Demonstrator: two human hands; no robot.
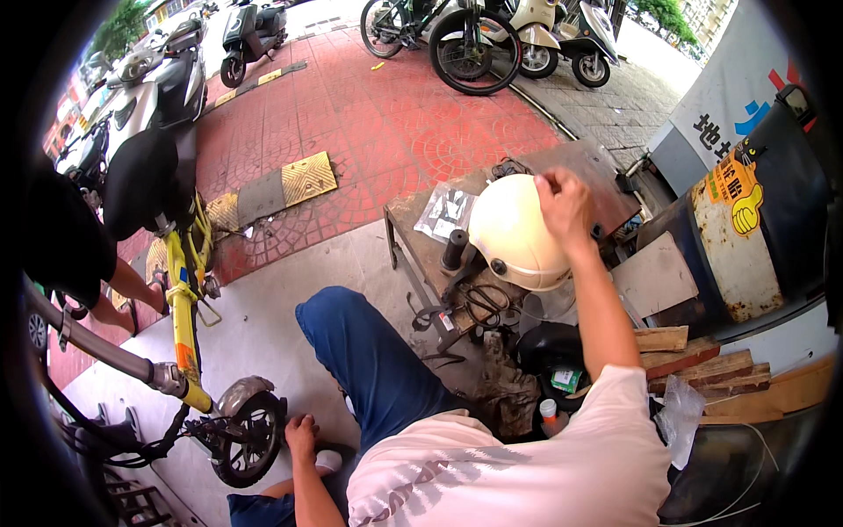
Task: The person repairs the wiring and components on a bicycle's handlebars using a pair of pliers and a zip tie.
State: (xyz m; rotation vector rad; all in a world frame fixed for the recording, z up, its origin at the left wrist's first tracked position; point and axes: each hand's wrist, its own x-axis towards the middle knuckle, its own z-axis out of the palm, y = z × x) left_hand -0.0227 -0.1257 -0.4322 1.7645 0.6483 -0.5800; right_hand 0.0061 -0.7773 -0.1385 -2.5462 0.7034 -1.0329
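Observation:
A rounded cream helmet (pixel 518 230) sits on a low, worn table (pixel 417 230). Over its right side is my right hand (pixel 564 204), fingers curled inward; whether it touches the shell or pinches something small, I cannot make out. My left hand (pixel 301 434) is low, beside the small black wheel (pixel 250 446) of a yellow-framed cycle (pixel 183 325) with a black saddle (pixel 147 183). Its fingers are bent together, and anything in them is hidden. Left of the helmet lie a clear plastic bag (pixel 446 211) of small parts and an upright black grip (pixel 455 249).
A coiled black cable (pixel 485 305) lies at the table's near edge. Wood pieces (pixel 702 364) are stacked at right, below a rusty drum (pixel 733 237). Another person's leg (pixel 123 307) is at far left. Parked scooters (pixel 250 35) and a bicycle (pixel 474 53) stand on the red paving.

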